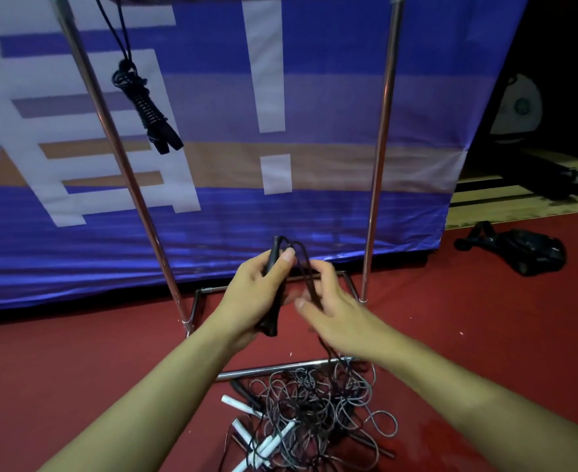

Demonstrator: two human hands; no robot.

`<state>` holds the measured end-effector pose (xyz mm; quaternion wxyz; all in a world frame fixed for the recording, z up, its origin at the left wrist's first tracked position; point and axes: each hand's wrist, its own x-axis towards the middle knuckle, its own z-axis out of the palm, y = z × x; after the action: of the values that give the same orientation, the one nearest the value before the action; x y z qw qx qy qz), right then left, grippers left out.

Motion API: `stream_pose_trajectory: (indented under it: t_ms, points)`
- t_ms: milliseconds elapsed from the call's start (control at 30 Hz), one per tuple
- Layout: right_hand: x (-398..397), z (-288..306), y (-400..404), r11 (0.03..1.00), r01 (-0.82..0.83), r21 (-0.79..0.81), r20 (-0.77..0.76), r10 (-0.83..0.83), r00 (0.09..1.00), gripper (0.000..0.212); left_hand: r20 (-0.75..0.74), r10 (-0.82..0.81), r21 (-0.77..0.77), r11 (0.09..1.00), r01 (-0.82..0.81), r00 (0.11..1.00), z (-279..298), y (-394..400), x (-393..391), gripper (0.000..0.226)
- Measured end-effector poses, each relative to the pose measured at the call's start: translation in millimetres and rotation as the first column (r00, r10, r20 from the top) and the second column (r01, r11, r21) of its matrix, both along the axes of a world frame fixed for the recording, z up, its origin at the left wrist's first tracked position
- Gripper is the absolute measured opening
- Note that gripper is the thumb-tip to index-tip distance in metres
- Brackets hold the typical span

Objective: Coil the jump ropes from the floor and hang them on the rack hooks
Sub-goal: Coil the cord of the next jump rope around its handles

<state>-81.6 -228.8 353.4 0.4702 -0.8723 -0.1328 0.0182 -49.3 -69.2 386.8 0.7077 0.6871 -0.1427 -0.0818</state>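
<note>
My left hand [258, 291] grips the black handles [274, 264] of a jump rope, held upright in front of the rack. My right hand [328, 304] is beside it with the rope's black cord [306, 267] running through its curled fingers. That cord drops down into a tangled pile of jump ropes [311, 413] on the red floor, with white handles [246, 434] among them. One coiled black rope [147, 107] hangs at the upper left of the metal rack [381, 137], its hook out of view.
A blue banner [314, 216] stands right behind the rack. The rack's base bar [280, 367] lies on the red floor just above the pile. A black object [526, 252] lies on the floor at the right, near wooden flooring.
</note>
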Motion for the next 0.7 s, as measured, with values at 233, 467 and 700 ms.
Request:
stream_pose_trajectory:
  t_ms: [233,467,700]
  points:
    - [-13,6,22,0.99,0.079,0.117,-0.026,-0.077,0.997,0.072,-0.097,0.07,-0.172,0.981,-0.086,0.993,1,-11,0,0.052]
    - [-9,3,21,0.985,0.016,0.172,-0.074,-0.003,0.997,0.028,0.059,0.119,-0.078,0.99,-0.114,0.991,3,-15,-2,0.031]
    - [-10,2,17,0.847,-0.107,0.521,-0.25,0.271,0.93,0.006,0.187,0.047,0.072,0.996,-0.061,0.981,3,-15,-6,0.024]
